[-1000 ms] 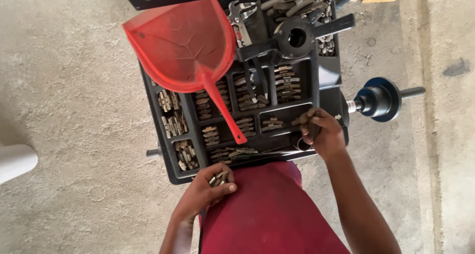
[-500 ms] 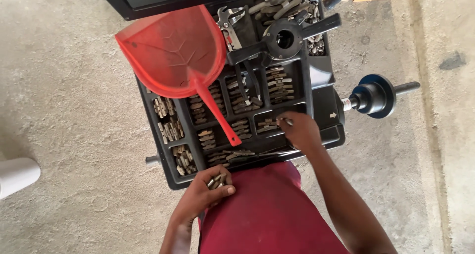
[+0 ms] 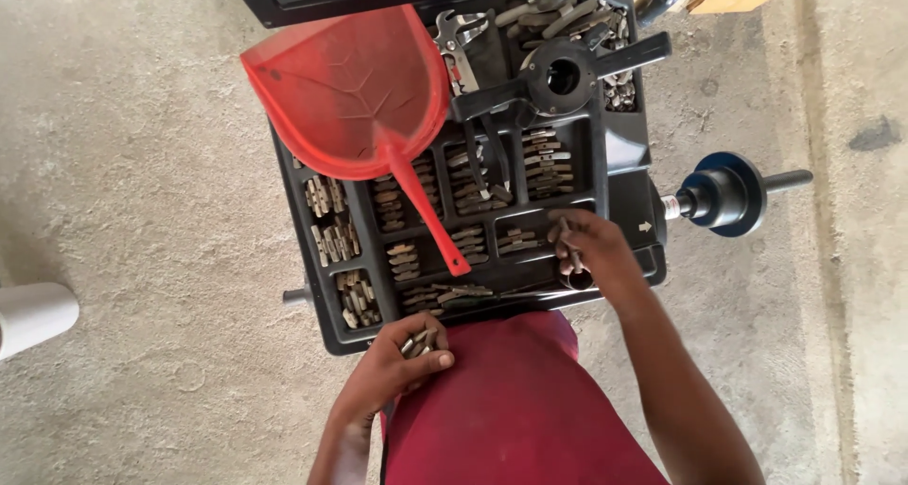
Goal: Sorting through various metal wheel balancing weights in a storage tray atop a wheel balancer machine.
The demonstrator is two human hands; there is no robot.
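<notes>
A black compartmented tray (image 3: 619, 154) on a machine top holds several small metal weights sorted in slots. My left hand (image 3: 397, 364) is closed on a bunch of these metal weights at the tray's near edge, against my red shirt. My right hand (image 3: 586, 244) reaches into a near-right compartment and pinches a few metal weights (image 3: 566, 237) between its fingers. A red plastic dustpan (image 3: 355, 93) lies across the tray's left half, its handle pointing toward me.
A black wing-nut tool (image 3: 563, 69) and pliers (image 3: 459, 41) lie at the tray's far side. A blue-black cone on a shaft (image 3: 724, 194) sticks out to the right. A white cylinder (image 3: 33, 317) sits on the concrete floor at left.
My right hand has shifted left and slightly farther into the compartment, gathering weights. My left hand has stayed closed at the tray's near edge. The view has drifted a little.
</notes>
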